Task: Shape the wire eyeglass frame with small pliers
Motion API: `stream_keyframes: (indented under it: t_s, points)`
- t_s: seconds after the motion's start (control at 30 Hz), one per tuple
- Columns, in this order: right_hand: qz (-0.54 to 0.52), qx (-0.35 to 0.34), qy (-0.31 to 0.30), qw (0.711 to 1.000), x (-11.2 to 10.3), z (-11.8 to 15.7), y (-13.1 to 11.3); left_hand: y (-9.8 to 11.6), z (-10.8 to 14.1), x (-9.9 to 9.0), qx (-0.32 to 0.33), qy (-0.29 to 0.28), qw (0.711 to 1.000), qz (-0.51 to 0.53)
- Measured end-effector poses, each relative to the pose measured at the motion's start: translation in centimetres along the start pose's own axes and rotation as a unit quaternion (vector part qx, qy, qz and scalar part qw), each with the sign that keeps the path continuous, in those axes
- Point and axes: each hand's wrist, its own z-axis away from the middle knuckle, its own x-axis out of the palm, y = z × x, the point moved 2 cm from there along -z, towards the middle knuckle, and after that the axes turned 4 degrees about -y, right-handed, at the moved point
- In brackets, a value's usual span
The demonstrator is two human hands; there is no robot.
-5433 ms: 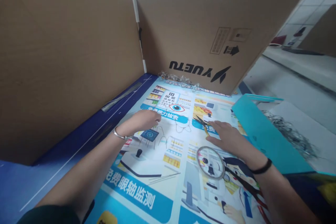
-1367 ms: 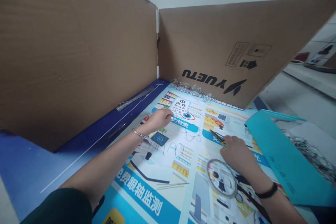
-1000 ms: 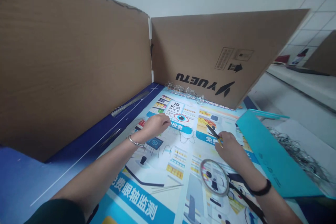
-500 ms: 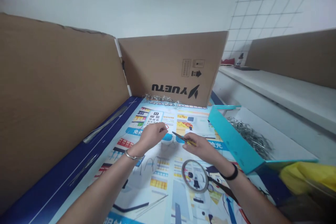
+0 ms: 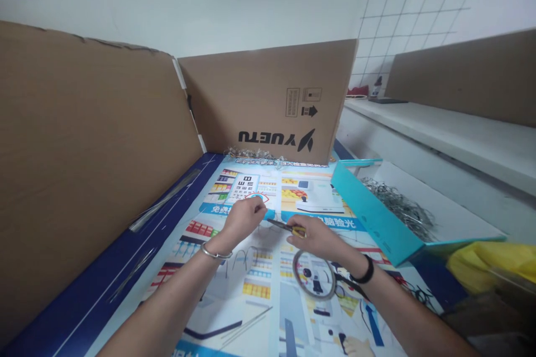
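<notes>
My right hand (image 5: 316, 237) is wrapped round a pair of scissors (image 5: 281, 225) with dark blades and yellow handles. Their tip points left, close to the fingers of my left hand (image 5: 245, 218). Those left fingers are pinched together; whatever lies between them is too small to make out. Both hands are above a printed sheet (image 5: 272, 268) that covers the table. Below my right hand lies a grey ring (image 5: 295, 274), like a roll of tape. Bent thin wires (image 5: 237, 255) lie below my left hand, and straight thin wires (image 5: 247, 326) lie nearer to me.
A turquoise box (image 5: 368, 217) at the right holds a tangle of thin metal wires (image 5: 397, 207). Cardboard panels (image 5: 259, 92) stand at the back and left. Shiny clear bits (image 5: 255, 154) lie along the back panel. Wire bundles (image 5: 165, 201) lie at the left. Yellow material (image 5: 494, 265) is beside the box.
The scissors' tip has come down and left, nearer to my pinched left fingers. The camera view has shifted slightly. Both hands keep their grip.
</notes>
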Motion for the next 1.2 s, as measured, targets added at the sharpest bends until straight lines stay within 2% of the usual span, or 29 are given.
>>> stream_keyframes:
  t_s: [0.1, 0.2, 0.37, 0.53, 0.7, 0.83, 1.2]
  points:
    - [0.011, 0.006, 0.004, 1.0, -0.2, 0.1, -0.3, -0.1, -0.1, 0.3, -0.016, -0.012, 0.999, 0.051]
    - [0.015, 0.004, 0.012, 1.0, -0.5, 0.2, -0.6, -0.2, -0.3, 0.6, -0.05, -0.037, 0.987, 0.149]
    - [-0.002, 0.012, 0.012, 1.0, -0.8, 0.2, -0.6, -0.1, -0.5, 0.5, -0.099, -0.103, 0.931, 0.337]
    - [-0.037, -0.008, 0.031, 0.999, -0.5, 0.1, 0.1, -0.1, -0.4, 0.6, -0.091, -0.095, 0.884, 0.449]
    - [-0.059, -0.017, 0.035, 0.997, -0.2, 0.1, 0.2, 0.4, 0.0, 1.5, -0.133, -0.052, 0.866, 0.48]
    - [-0.065, -0.015, 0.033, 0.997, -0.1, 0.2, -0.2, 1.1, 0.4, 1.9, -0.141, -0.04, 0.843, 0.518]
    - [-0.071, -0.011, 0.005, 0.997, -0.3, 0.3, -0.7, 1.9, 0.8, 2.4, -0.179, -0.017, 0.828, 0.531]
